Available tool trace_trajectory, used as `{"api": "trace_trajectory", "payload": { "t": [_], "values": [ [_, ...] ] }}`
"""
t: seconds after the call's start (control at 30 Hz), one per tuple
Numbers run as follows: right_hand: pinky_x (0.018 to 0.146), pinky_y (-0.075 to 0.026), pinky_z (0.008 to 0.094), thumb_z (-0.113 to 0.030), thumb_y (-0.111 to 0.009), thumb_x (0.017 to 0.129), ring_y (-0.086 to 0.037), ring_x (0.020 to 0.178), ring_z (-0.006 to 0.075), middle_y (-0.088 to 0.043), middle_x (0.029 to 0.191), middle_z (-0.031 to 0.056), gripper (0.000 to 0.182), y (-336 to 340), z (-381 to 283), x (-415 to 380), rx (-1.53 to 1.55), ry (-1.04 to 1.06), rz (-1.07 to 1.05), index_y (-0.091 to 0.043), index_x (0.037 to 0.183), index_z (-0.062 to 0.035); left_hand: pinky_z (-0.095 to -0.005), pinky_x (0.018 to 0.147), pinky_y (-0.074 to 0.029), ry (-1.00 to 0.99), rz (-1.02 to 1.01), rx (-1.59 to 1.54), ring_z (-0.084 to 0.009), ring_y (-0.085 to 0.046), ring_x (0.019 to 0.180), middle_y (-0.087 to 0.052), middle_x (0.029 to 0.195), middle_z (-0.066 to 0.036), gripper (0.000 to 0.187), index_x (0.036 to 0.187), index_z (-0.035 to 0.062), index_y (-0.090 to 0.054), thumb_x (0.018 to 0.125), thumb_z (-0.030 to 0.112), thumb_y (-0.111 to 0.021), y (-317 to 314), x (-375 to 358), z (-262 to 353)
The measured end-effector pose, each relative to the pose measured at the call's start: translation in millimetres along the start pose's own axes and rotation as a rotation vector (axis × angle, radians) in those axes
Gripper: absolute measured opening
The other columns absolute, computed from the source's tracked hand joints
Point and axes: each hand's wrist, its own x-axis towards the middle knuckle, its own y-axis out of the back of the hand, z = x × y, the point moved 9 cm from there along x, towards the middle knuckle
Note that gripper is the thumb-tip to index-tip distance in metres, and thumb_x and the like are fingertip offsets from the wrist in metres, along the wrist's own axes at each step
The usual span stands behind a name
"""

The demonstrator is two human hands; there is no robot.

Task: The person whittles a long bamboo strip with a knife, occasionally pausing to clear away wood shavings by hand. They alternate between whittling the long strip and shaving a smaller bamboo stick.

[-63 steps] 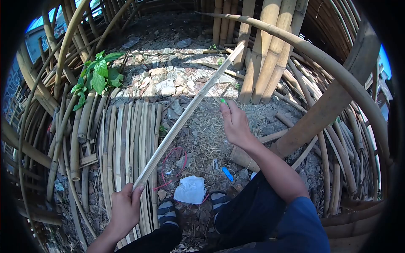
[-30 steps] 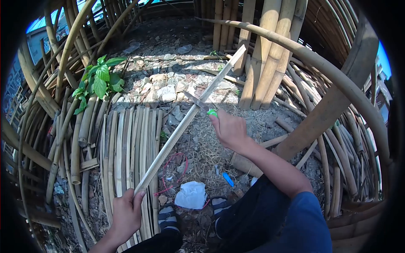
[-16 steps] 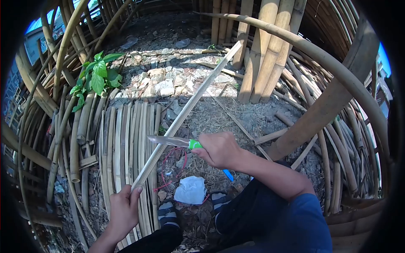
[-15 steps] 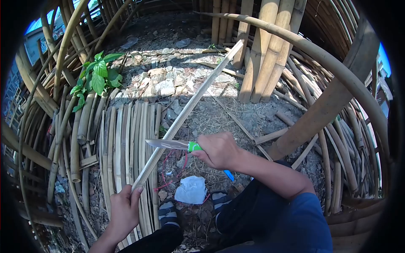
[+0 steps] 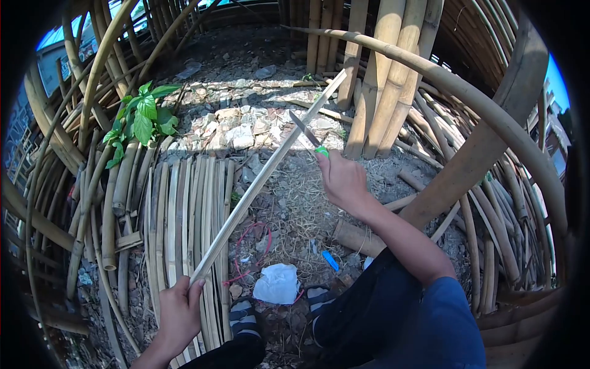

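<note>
Two hands work one long bamboo strip (image 5: 261, 178), which slants from low on the left up toward the standing bamboo poles (image 5: 381, 74). Nearest, the left hand (image 5: 178, 313) is closed around the strip's lower end, just above the person's striped shoes (image 5: 243, 310) and a crumpled white scrap (image 5: 278, 283) on the ground. Beside them lie a red cord (image 5: 249, 252) and a small blue object (image 5: 330, 261). To the left, a row of split bamboo slats (image 5: 178, 215) lies flat on the dirt. Farther up, the right hand (image 5: 343, 178) is wrapped tight around the green handle of a knife (image 5: 310, 138), whose blade rests against the strip's upper part. Judging from this, the shaving is mid-course: the blade sits high on the strip, with most of its length below. How clean the edge is cannot be told.
</note>
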Motion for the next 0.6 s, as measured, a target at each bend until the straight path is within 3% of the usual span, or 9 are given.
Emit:
{"api": "trace_trajectory", "payload": {
  "t": [0.1, 0.13, 0.2, 0.33, 0.37, 0.4, 0.47, 0.5, 0.6],
  "values": [
    [0.049, -0.047, 0.0513, -0.037, -0.044, 0.106, -0.062, 0.055, 0.0417, -0.059, 0.057, 0.0200, 0.041, 19, -83, -65, 0.314, 0.515, 0.054, -0.056, 0.086, -0.0028, -0.0392, 0.042, -0.030, -0.008, -0.010, 0.034, -0.0182, -0.037, 0.040, -0.042, 0.048, -0.016, 0.037, 0.069, -0.0054, -0.049, 0.099, 0.013, -0.061, -8, 0, 0],
    [0.049, -0.047, 0.0513, -0.037, -0.044, 0.106, -0.062, 0.055, 0.0417, -0.059, 0.057, 0.0200, 0.041, 13, -79, -61, 0.321, 0.507, 0.058, -0.056, 0.086, -0.0028, -0.0395, 0.043, -0.030, -0.028, 0.000, 0.045, -0.0203, -0.038, 0.040, -0.043, 0.049, -0.017, 0.036, 0.070, -0.0052, -0.049, 0.099, 0.013, -0.061, -8, 2, 2],
    [0.048, -0.046, 0.0497, -0.038, -0.045, 0.105, -0.061, 0.052, 0.0409, -0.057, 0.057, 0.0189, 0.041, -17, -32, -30, 0.156, 0.140, 0.017, -0.054, 0.084, -0.0036, -0.0397, 0.043, -0.031, -0.025, -0.002, 0.063, -0.0225, -0.038, 0.040, -0.044, 0.049, -0.018, 0.035, 0.070, -0.0051, -0.049, 0.099, 0.012, -0.061, -8, 1, 3],
    [0.045, -0.046, 0.0475, -0.039, -0.048, 0.104, -0.061, 0.052, 0.0382, -0.057, 0.056, 0.0178, 0.043, -16, -46, -35, 0.170, 0.192, 0.012, -0.054, 0.080, -0.0041, -0.0400, 0.044, -0.032, -0.054, 0.049, 0.033, -0.0271, -0.038, 0.042, -0.045, 0.052, -0.020, 0.033, 0.072, -0.0050, -0.048, 0.098, 0.009, -0.061, -8, 4, 7],
    [0.045, -0.046, 0.0464, -0.038, -0.051, 0.103, -0.062, 0.051, 0.0366, -0.057, 0.056, 0.0166, 0.042, 1, -74, -53, 0.232, 0.368, 0.085, -0.053, 0.079, -0.0039, -0.0400, 0.045, -0.032, -0.075, 0.049, 0.036, -0.0275, -0.039, 0.042, -0.044, 0.054, -0.021, 0.032, 0.072, -0.0051, -0.048, 0.098, 0.008, -0.061, -7, 2, 7],
    [0.045, -0.046, 0.0464, -0.038, -0.051, 0.103, -0.062, 0.051, 0.0366, -0.057, 0.056, 0.0166, 0.042, 6, -76, -59, 0.240, 0.357, 0.081, -0.053, 0.079, -0.0039, -0.0400, 0.045, -0.032, -0.071, 0.039, 0.046, -0.0275, -0.039, 0.042, -0.044, 0.054, -0.021, 0.032, 0.072, -0.0051, -0.048, 0.098, 0.008, -0.061, -7, 1, 7],
    [0.045, -0.046, 0.0448, -0.037, -0.054, 0.101, -0.061, 0.050, 0.0343, -0.057, 0.057, 0.0156, 0.039, 23, -101, -79, 0.276, 0.721, 0.166, -0.053, 0.080, -0.0041, -0.0406, 0.045, -0.033, -0.080, 0.048, 0.092, -0.0291, -0.042, 0.043, -0.045, 0.055, -0.021, 0.031, 0.072, -0.0053, -0.048, 0.098, 0.007, -0.061, -5, 1, 10],
    [0.044, -0.046, 0.0427, -0.036, -0.055, 0.101, -0.060, 0.049, 0.0321, -0.058, 0.059, 0.0149, 0.038, -7, -59, -47, 0.177, 0.337, 0.025, -0.053, 0.080, -0.0044, -0.0415, 0.046, -0.034, -0.072, 0.055, 0.084, -0.0324, -0.044, 0.044, -0.045, 0.055, -0.022, 0.031, 0.072, -0.0055, -0.047, 0.097, 0.006, -0.062, -4, -1, 6],
    [0.042, -0.048, 0.0405, -0.039, -0.055, 0.101, -0.061, 0.045, 0.0282, -0.060, 0.058, 0.0118, 0.041, -22, -17, -18, 0.025, 0.258, 0.100, -0.053, 0.077, -0.0062, -0.0423, 0.046, -0.034, -0.066, 0.048, 0.085, -0.0356, -0.045, 0.045, -0.047, 0.056, -0.023, 0.031, 0.072, -0.0056, -0.047, 0.097, 0.006, -0.062, -7, -1, 1]
  ]
}}
